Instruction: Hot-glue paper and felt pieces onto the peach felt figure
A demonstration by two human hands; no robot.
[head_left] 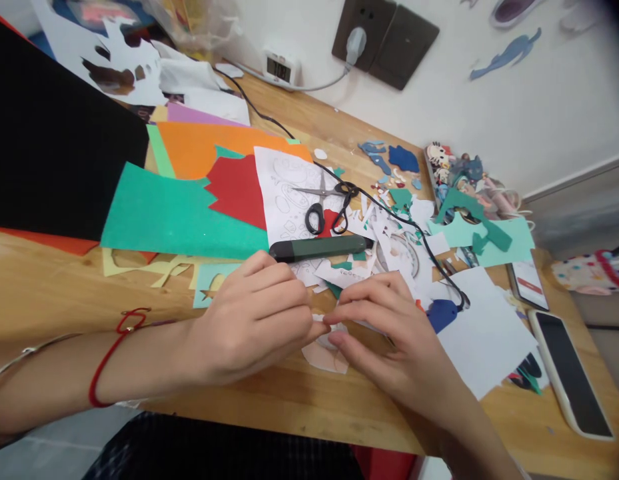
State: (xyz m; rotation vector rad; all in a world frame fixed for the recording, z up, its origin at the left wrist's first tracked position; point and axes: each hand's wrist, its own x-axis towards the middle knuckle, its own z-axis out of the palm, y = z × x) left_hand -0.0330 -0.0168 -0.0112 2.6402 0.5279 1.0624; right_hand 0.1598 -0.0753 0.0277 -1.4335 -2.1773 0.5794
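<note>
My left hand (pixel 254 320) and my right hand (pixel 389 333) meet at the fingertips near the front edge of a wooden table (pixel 54 287). Both are curled, pinching a small pale paper cut-out (pixel 325 357) that lies on the wood just below the fingertips. A red string bracelet (pixel 112 353) circles my left wrist. Just beyond my hands lies a dark green and black pen-like tool (pixel 319 249). Black-handled scissors (pixel 325 207) rest on a white printed sheet (pixel 284 193) further back.
Coloured paper sheets, green (pixel 164 217), red (pixel 239 190), orange (pixel 199 147) and black (pixel 54 140), cover the left. Paper scraps and a black cable (pixel 429 253) fill the middle. A white sheet (pixel 489 333) and two phones (pixel 572 373) lie right. A wall socket (pixel 384 37) is behind.
</note>
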